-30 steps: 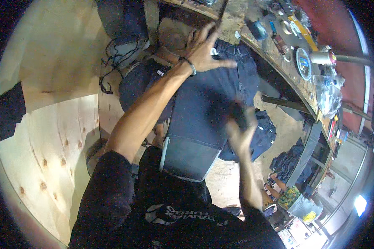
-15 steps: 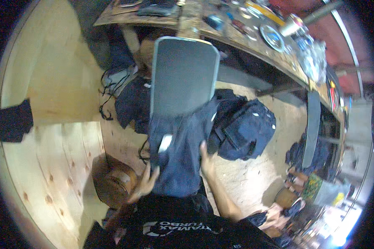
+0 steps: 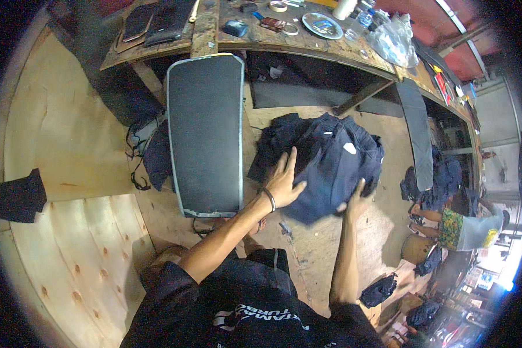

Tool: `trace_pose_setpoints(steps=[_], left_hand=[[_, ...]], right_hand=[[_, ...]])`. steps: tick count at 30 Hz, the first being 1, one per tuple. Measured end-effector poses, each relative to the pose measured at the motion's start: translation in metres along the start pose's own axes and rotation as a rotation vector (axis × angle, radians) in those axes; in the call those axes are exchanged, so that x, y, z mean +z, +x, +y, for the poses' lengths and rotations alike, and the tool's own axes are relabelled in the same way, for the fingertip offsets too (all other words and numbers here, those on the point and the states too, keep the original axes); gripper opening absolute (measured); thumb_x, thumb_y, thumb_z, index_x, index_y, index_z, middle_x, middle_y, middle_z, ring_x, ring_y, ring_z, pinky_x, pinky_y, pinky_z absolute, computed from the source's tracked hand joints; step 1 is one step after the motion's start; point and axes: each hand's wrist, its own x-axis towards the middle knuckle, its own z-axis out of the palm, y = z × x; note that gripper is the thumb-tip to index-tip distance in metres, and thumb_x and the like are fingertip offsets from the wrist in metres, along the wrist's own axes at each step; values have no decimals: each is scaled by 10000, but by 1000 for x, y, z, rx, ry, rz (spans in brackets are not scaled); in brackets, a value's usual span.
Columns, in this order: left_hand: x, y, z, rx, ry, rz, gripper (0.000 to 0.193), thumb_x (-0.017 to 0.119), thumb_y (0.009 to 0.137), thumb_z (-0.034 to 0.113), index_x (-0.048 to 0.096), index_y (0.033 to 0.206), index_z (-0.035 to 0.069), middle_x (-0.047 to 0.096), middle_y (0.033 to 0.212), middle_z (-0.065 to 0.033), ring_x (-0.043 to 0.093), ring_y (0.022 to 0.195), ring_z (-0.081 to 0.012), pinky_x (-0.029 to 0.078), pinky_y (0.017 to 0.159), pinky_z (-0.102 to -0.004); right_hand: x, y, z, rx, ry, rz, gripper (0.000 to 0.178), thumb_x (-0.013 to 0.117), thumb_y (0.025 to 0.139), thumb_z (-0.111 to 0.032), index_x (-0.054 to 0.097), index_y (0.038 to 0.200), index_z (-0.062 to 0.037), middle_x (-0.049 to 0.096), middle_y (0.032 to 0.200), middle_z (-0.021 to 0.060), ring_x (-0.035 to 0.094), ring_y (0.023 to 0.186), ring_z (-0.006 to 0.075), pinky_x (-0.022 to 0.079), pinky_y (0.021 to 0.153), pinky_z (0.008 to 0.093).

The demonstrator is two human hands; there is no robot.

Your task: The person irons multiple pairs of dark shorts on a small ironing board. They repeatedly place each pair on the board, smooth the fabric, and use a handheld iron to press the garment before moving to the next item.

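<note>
A dark blue garment (image 3: 325, 165), crumpled and folded over itself, lies on the wooden floor (image 3: 325, 249) to the right of a tall dark padded board (image 3: 206, 133) with a pale metal rim, and just in front of the long cluttered workbench (image 3: 261, 40) on the far side. The left hand (image 3: 284, 180) rests flat on the garment's left part, fingers spread and pointing away from the person, a thin band at the wrist; it presses the cloth rather than clutching it. The right hand (image 3: 356, 200) is at the garment's near right edge, where the fabric hangs over toward the person; it is blurred, so whether its fingers pinch the cloth or only touch it cannot be told. Two small pale patches show on the upper side of the garment. Left of the board, a second bit of dark cloth (image 3: 156, 156) and some black cables (image 3: 136, 174) lie on the floor. On the workbench stand a round plate (image 3: 323, 26), a roll of tape (image 3: 278, 6) and a crinkled clear plastic bag (image 3: 394, 43). Well to the right, another person in a patterned top (image 3: 464, 229) crouches near more dark clothing (image 3: 441, 174), and a small dark bundle (image 3: 378, 290) lies on the floor near the right forearm.
</note>
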Motion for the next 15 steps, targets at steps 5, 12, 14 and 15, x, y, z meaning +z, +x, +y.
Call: trace_pose_setpoints(steps=[5, 12, 14, 15], left_hand=[[-70, -107, -63, 231, -126, 247, 679, 769, 981, 297, 531, 1565, 45, 420, 1639, -290, 444, 1517, -449, 377, 1257, -534], [-170, -124, -320, -570, -90, 1035, 393, 756, 982, 230, 672, 1289, -1, 653, 1389, -205, 639, 1254, -413, 493, 1108, -530], [-157, -73, -392, -470, 81, 456, 461, 699, 1017, 237, 609, 1413, 20, 623, 1452, -205, 594, 1345, -404, 445, 1157, -577], [-147, -45, -423, -324, 260, 382, 505, 669, 1030, 245, 563, 1480, 41, 601, 1484, -209, 556, 1396, -393, 394, 1191, -606]], right_hand=[[92, -19, 114, 108, -377, -284, 887, 731, 969, -639, 587, 1422, 110, 694, 1334, 322, 653, 1265, 466, 491, 1091, 478], [59, -214, 141, 420, -126, -943, 650, 709, 1042, -393, 497, 1467, 50, 597, 1494, 269, 603, 1342, 341, 518, 1090, 470], [37, -251, 136, 72, -275, -1131, 489, 744, 998, -365, 658, 1307, 4, 702, 1298, 272, 680, 1185, 421, 543, 1008, 489], [29, -264, 132, 10, -324, -1219, 486, 745, 991, -353, 653, 1321, -8, 692, 1309, 273, 672, 1192, 427, 540, 1013, 494]])
